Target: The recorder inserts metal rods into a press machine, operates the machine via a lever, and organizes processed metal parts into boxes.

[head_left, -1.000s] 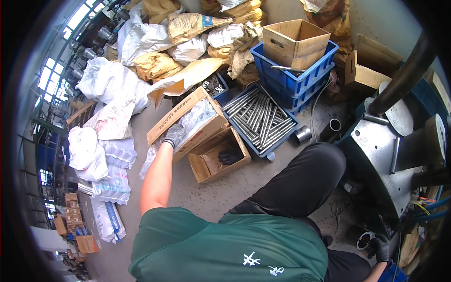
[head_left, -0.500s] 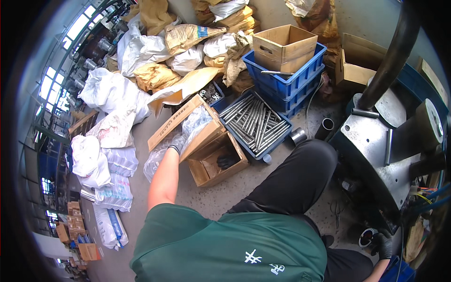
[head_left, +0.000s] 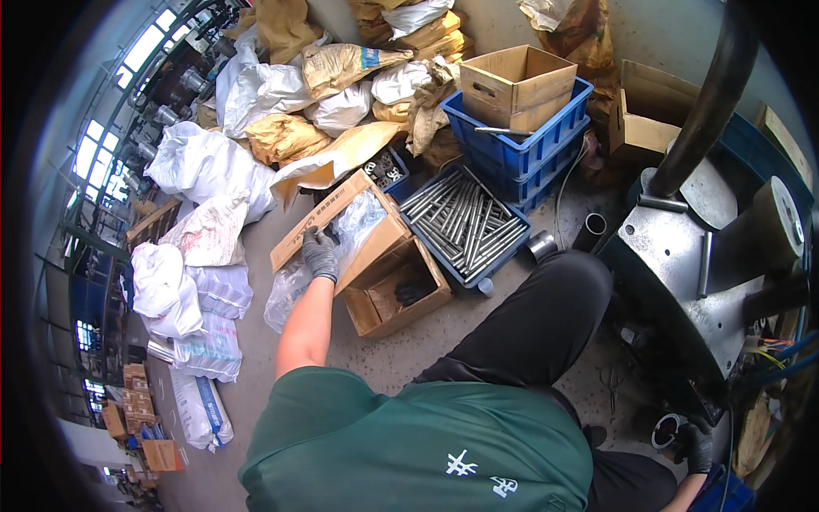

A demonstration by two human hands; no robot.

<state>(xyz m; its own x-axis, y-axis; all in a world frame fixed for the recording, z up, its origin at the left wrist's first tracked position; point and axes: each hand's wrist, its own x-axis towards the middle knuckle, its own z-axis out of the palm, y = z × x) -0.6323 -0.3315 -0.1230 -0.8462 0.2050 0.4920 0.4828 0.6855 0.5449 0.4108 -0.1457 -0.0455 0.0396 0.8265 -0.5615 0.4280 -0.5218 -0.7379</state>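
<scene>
**Reaching to tilted carton w/ L, set low by steel tube w/ R**

Reaching w/ L hand (head_left: 320, 254), grey-gloved, to open side of tilted carton (head_left: 380, 256), right at flap (head_left: 322, 215), fingers bent; can't tell if clamped or loose. Set at far lower R w/ R hand (head_left: 698, 450), by steel tube (head_left: 667, 431), touching or just beside; can't tell grip there either.

Find carton L of centre, tipped above open box (head_left: 358, 317). Tight on its R edge: just beside rod crate (head_left: 509, 256). Roomier on L, w/ grey floor (head_left: 375, 358) showing twd white sacks (head_left: 223, 158), plus more btwn open box & bent leg (head_left: 529, 324).

Count 1 tilted carton, w/ clear plastic (head_left: 360, 224) inside & spilling out; 1 open box w/ dark glove-like item (head_left: 415, 292); 1 rod crate, w/ rods (head_left: 465, 224) too overlapped to total; at least 2 stacked blue crates (head_left: 516, 158), topped by 1 brown box (head_left: 516, 90); 1 pr scissors (head_left: 612, 384) on floor.
</scene>
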